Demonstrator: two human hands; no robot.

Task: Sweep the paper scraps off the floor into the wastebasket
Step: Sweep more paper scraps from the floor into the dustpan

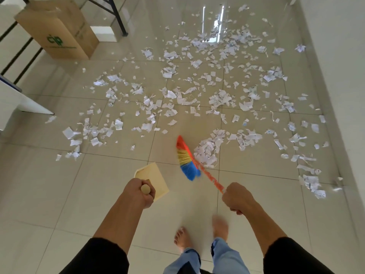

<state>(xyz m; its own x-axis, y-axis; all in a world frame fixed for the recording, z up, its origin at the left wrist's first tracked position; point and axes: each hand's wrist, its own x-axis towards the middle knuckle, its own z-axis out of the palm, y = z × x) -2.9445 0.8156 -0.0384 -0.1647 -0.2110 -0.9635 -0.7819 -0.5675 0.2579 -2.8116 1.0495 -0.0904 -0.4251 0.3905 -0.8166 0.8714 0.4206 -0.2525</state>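
While scraps (197, 91) cover the floor (59, 194) ahead, both hands grip sweeping tools.

Largest is the tiled floor, with white paper scraps strewn across it well beyond both hands, from far left to the right wall; one gathered heap (206, 153) lies just past the right hand, touching the broom's far side. A cardboard box (57, 28) stands far beyond the left hand, at the upper left. The broom (186, 159), its bristles red, yellow and blue, slants away from the right hand (238, 197), whose fingers are wrapped round the orange handle. The cream dustpan (153, 176) sits just beyond the left hand (139, 192), which is closed round its pale handle. Bare feet (182, 237) stand below, between the forearms.
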